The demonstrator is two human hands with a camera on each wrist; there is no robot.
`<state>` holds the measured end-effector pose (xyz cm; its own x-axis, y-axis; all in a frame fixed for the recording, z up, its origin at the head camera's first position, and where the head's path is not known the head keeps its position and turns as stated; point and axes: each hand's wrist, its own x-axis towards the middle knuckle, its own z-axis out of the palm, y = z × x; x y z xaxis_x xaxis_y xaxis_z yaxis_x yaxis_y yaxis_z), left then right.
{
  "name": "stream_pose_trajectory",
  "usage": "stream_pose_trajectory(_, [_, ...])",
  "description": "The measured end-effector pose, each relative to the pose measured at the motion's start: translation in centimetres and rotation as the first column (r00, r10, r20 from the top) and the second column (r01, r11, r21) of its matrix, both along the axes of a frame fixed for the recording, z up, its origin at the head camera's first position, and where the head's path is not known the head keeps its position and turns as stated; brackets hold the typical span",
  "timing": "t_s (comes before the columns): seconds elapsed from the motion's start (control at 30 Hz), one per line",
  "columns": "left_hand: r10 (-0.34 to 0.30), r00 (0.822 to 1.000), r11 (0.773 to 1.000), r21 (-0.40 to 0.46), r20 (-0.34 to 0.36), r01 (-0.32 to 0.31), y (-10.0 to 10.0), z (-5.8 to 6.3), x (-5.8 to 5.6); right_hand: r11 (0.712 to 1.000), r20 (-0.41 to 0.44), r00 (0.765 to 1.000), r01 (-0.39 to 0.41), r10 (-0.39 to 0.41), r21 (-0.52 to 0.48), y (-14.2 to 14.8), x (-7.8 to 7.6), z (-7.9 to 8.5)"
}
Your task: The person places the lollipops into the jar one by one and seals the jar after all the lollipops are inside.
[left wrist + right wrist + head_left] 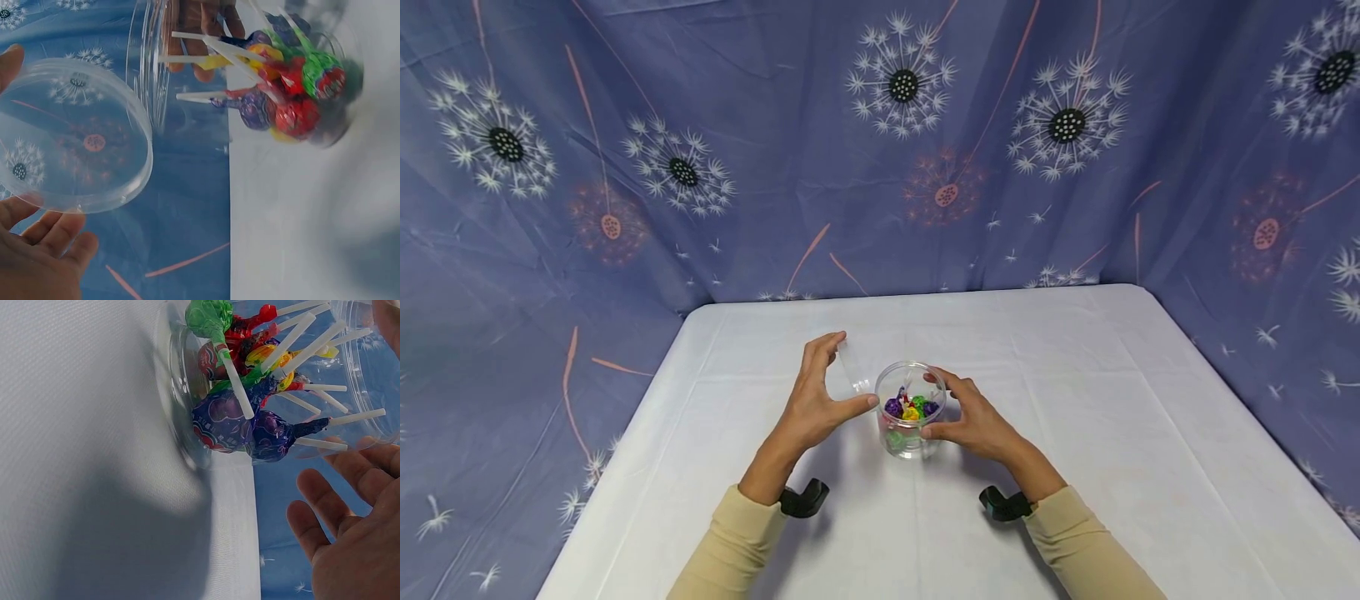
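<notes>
A clear plastic jar (904,450) stands upright on the table with its mouth uncovered. Inside it are several lollipops (228,419) in purple, green, red and yellow wrappers, their white sticks pointing up toward the mouth. My right hand (976,422) grips the jar near its rim, thumb on the near side and fingers round the far side. To the left of the jar, my left hand (812,408) holds a round clear lid (78,134) by its edge, between thumb and fingers. The lid is tilted on its side, next to the jar's mouth.
A white cloth covers the table (1075,375). Behind it and along both sides hangs a blue curtain (760,125) with a dandelion print. Each wrist wears a black camera mount (805,498), below the beige sleeves (730,542).
</notes>
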<state>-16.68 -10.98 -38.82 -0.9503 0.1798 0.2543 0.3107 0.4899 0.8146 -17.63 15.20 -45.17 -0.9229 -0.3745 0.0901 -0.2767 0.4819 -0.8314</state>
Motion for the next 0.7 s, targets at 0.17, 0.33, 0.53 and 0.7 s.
stream_pose_trajectory(0.17, [-0.046,0.998,0.999,0.011,-0.032,0.046,0.9,0.2,-0.5,1.0,-0.006,1.0,-0.003,0.003,-0.005,0.1,0.0,-0.1])
stream_pose_trajectory(0.33, [-0.113,0.993,0.991,0.07,-0.047,0.116,1.7,-0.2,-1.0,1.0,-0.011,1.0,-0.003,0.003,-0.006,0.1,0.0,0.0])
stream_pose_trajectory(0.53, [-0.113,0.993,0.989,0.092,-0.028,0.115,2.5,-0.6,-1.0,1.0,-0.008,1.0,0.008,-0.008,0.008,0.2,0.0,-0.1])
stream_pose_trajectory(0.7, [-0.087,0.996,0.996,0.033,0.029,0.086,3.3,-1.1,-0.9,1.0,-0.042,0.999,-0.015,0.015,-0.008,0.3,0.0,-0.2])
